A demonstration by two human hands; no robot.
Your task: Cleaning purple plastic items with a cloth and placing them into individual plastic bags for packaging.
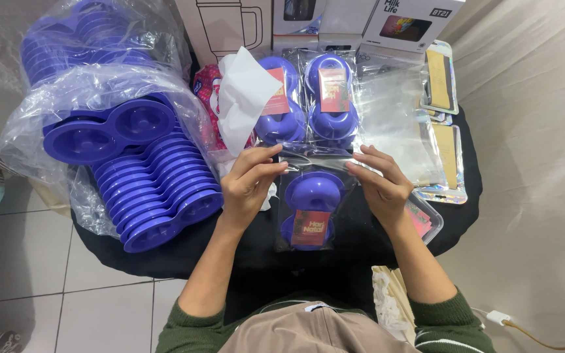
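My left hand [248, 183] and my right hand [379, 182] pinch the two top corners of a clear plastic bag [312, 204]. Inside the bag lies a purple two-cup plastic piece with a small red card. The bag rests on a round black table [165, 258] right in front of me. Just beyond my hands lie two more bagged purple pieces [308, 98] with red cards, side by side.
A long stack of purple plastic pieces [148, 180] in a clear bag fills the left side. White tissue [243, 98] sits behind my left hand. Empty shiny pouches [443, 140] lie at the right, cardboard boxes [308, 23] at the back. A small clear tray [426, 222] sits by my right wrist.
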